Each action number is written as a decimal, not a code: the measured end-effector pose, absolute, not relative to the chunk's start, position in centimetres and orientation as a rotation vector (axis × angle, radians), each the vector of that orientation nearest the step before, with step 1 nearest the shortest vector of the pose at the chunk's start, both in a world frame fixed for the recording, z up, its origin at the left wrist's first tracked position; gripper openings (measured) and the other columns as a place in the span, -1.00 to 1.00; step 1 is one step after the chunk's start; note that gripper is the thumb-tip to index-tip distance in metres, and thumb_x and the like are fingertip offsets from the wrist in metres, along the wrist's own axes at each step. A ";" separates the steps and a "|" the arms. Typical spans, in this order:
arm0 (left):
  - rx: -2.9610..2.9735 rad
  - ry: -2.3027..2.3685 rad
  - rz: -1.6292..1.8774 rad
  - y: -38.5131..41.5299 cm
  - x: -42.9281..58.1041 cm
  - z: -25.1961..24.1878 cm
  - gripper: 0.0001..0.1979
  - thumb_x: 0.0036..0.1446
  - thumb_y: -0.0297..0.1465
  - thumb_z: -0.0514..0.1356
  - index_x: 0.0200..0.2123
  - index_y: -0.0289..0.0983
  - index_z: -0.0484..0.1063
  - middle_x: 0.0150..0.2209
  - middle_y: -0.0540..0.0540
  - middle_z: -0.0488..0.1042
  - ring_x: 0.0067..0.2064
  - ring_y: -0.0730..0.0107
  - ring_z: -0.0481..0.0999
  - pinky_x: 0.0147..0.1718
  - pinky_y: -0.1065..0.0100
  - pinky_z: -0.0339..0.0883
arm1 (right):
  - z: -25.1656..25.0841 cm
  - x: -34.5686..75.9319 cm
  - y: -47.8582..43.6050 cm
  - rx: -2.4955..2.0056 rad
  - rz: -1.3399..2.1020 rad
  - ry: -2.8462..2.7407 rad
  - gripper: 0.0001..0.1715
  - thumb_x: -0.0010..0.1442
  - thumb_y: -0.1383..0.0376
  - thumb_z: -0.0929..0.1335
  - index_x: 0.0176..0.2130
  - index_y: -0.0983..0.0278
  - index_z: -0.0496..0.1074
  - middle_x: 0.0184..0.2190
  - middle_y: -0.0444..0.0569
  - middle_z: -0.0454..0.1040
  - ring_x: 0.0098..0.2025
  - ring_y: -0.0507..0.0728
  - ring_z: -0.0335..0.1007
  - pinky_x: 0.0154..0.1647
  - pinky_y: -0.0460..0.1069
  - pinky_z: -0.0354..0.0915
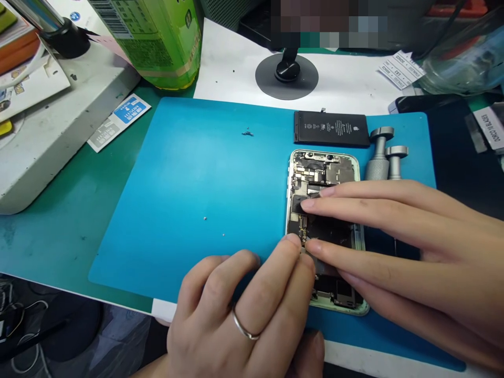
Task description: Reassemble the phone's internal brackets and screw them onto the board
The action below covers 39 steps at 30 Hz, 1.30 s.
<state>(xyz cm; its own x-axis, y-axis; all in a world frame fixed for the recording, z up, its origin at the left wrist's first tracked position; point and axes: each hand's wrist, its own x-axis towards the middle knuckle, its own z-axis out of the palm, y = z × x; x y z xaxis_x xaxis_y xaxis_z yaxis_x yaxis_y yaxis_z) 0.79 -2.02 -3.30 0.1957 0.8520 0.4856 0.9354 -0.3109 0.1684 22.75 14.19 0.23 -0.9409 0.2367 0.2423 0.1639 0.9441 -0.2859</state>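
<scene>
An opened phone [325, 173] with its insides bare lies on the blue mat [197, 199]. My right hand [401, 247] reaches across it from the right, fingers stretched flat, two fingertips pressing on parts inside. My left hand [244, 310], wearing a ring, comes from below with curled fingers; its fingertip meets my right thumb at a small part near the phone's left edge. What sits between those tips is too small to name. A black battery [331, 128] lies on the mat just beyond the phone.
Two metal knobbed tools [384, 155] stand right of the phone. Tiny screws [247, 133] lie loose on the mat. A green bottle [157, 42], a white stand base [59, 121], a round grey stand foot [286, 76] and a label sticker [118, 121] sit behind.
</scene>
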 end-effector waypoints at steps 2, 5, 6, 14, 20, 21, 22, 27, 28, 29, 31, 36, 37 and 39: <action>-2.313 -1.739 -0.769 -2.0 0.8 -3.1 -0.49 0.32 -0.32 0.25 0.30 -0.24 0.54 0.37 0.05 0.50 0.08 0.15 0.49 0.07 0.12 0.32 | 0.3 22.6 14.2 -0.293 0.382 -2.832 -0.63 0.44 0.41 0.33 0.17 0.22 0.54 0.39 -0.06 0.34 0.50 0.09 0.19 0.52 -0.02 0.17; -2.321 -1.756 -0.809 -2.1 0.9 -3.0 -0.61 0.30 -0.39 0.23 0.16 -0.23 0.58 0.33 0.04 0.54 0.07 0.17 0.50 0.09 0.14 0.33 | 0.4 22.4 14.3 -0.277 0.378 -2.837 -0.63 0.44 0.41 0.33 0.17 0.24 0.53 0.37 -0.05 0.35 0.48 0.08 0.21 0.56 -0.03 0.11; -2.319 -1.768 -0.831 -2.1 1.0 -3.0 -0.66 0.29 -0.41 0.22 0.11 -0.22 0.58 0.32 0.04 0.56 0.06 0.18 0.50 0.10 0.14 0.33 | 0.4 22.4 14.3 -0.275 0.377 -2.838 -0.63 0.45 0.41 0.33 0.17 0.24 0.52 0.36 -0.06 0.35 0.47 0.08 0.21 0.56 -0.03 0.11; -2.255 -1.806 -0.987 -2.4 1.4 -3.4 -0.78 0.27 -0.42 0.20 -0.05 -0.19 0.56 0.20 0.00 0.67 0.03 0.16 0.52 0.10 0.13 0.33 | 0.8 22.9 13.8 -0.353 0.455 -2.762 -0.71 0.43 0.37 0.37 0.10 0.23 0.55 0.26 -0.24 0.50 0.39 -0.01 0.31 0.47 -0.12 0.25; -2.197 -1.823 -1.002 -2.2 2.1 -3.5 -0.80 0.24 -0.42 0.22 -0.08 -0.20 0.55 0.11 -0.02 0.72 0.02 0.19 0.53 0.06 0.14 0.32 | 1.0 22.7 13.6 -0.343 0.461 -2.670 -0.81 0.38 0.42 0.36 -0.05 0.23 0.54 0.02 -0.16 0.62 0.07 0.04 0.50 0.00 0.04 0.42; -2.163 -1.827 -1.032 -2.1 2.2 -3.6 -0.81 0.24 -0.42 0.21 -0.09 -0.21 0.55 0.10 -0.02 0.72 0.01 0.20 0.54 0.06 0.14 0.32 | 1.0 22.6 13.5 -0.350 0.436 -2.657 -0.83 0.38 0.42 0.37 -0.07 0.24 0.53 -0.01 -0.15 0.62 0.04 0.05 0.51 -0.01 0.06 0.41; -2.138 -1.826 -1.055 -2.2 2.3 -3.7 -0.81 0.24 -0.42 0.20 -0.10 -0.21 0.55 0.10 -0.02 0.72 0.00 0.20 0.53 0.06 0.13 0.32 | 1.0 22.5 13.5 -0.356 0.418 -2.643 -0.86 0.38 0.41 0.37 -0.08 0.24 0.53 -0.04 -0.14 0.62 0.02 0.05 0.51 0.01 0.06 0.41; -2.220 -1.737 -1.064 -2.4 1.7 -4.2 -0.80 0.23 -0.43 0.20 -0.08 -0.18 0.54 0.20 -0.01 0.67 0.03 0.19 0.51 0.03 0.12 0.35 | 0.8 22.3 13.4 -0.387 0.403 -2.636 -0.93 0.37 0.39 0.40 -0.14 0.24 0.51 -0.09 -0.14 0.59 0.00 0.06 0.49 0.00 0.04 0.42; -2.235 -1.729 -1.082 -2.4 1.5 -4.2 -0.80 0.22 -0.44 0.21 -0.09 -0.18 0.53 0.20 -0.01 0.67 0.03 0.20 0.51 0.01 0.13 0.36 | 0.8 22.3 13.4 -0.383 0.395 -2.640 -0.92 0.36 0.39 0.41 -0.14 0.23 0.51 -0.09 -0.15 0.60 0.00 0.06 0.49 -0.02 0.04 0.43; -2.244 -1.732 -1.099 -2.5 1.3 -4.2 -0.79 0.20 -0.45 0.21 -0.10 -0.18 0.52 0.19 -0.01 0.68 0.03 0.20 0.51 -0.01 0.14 0.36 | 0.8 22.3 13.4 -0.374 0.385 -2.642 -0.91 0.34 0.39 0.42 -0.14 0.22 0.50 -0.10 -0.16 0.60 0.00 0.07 0.49 -0.03 0.04 0.44; -2.259 -1.755 -1.108 -2.5 1.1 -4.0 -0.77 0.16 -0.48 0.20 -0.10 -0.18 0.50 0.17 -0.03 0.69 0.02 0.21 0.50 -0.05 0.14 0.35 | 0.8 22.3 13.4 -0.362 0.384 -2.649 -0.89 0.34 0.41 0.42 -0.14 0.21 0.50 -0.09 -0.16 0.60 0.01 0.07 0.49 -0.03 0.05 0.45; -2.310 -1.788 -1.008 -2.5 1.3 -3.5 -0.75 0.18 -0.46 0.21 -0.06 -0.19 0.51 0.16 -0.04 0.70 0.03 0.19 0.50 -0.03 0.11 0.31 | 0.6 22.3 13.6 -0.361 0.369 -2.656 -0.88 0.37 0.40 0.41 -0.08 0.24 0.52 -0.07 -0.13 0.58 0.04 0.05 0.46 -0.01 0.03 0.43; -2.305 -1.798 -1.000 -2.5 1.3 -3.4 -0.76 0.19 -0.46 0.21 -0.07 -0.19 0.51 0.15 -0.03 0.70 0.03 0.19 0.51 -0.02 0.11 0.31 | 0.5 22.3 13.6 -0.363 0.368 -2.667 -0.88 0.38 0.39 0.41 -0.07 0.24 0.53 -0.07 -0.13 0.58 0.04 0.05 0.46 -0.01 0.03 0.43; -2.293 -1.809 -0.991 -2.5 1.3 -3.2 -0.76 0.20 -0.47 0.19 -0.07 -0.19 0.52 0.14 -0.02 0.71 0.02 0.20 0.51 -0.02 0.12 0.29 | 0.5 22.4 13.6 -0.362 0.364 -2.683 -0.89 0.39 0.38 0.40 -0.07 0.24 0.54 -0.08 -0.14 0.58 0.05 0.05 0.46 -0.01 0.03 0.42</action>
<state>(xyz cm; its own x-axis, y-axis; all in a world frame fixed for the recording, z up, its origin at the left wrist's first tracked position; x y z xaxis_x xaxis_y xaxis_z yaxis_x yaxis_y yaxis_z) 1.32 -2.54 -3.24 0.1065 0.8529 0.5111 0.8898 -0.3111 0.3339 22.42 13.56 0.53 -0.8833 0.3028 0.3578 0.1964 0.9322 -0.3041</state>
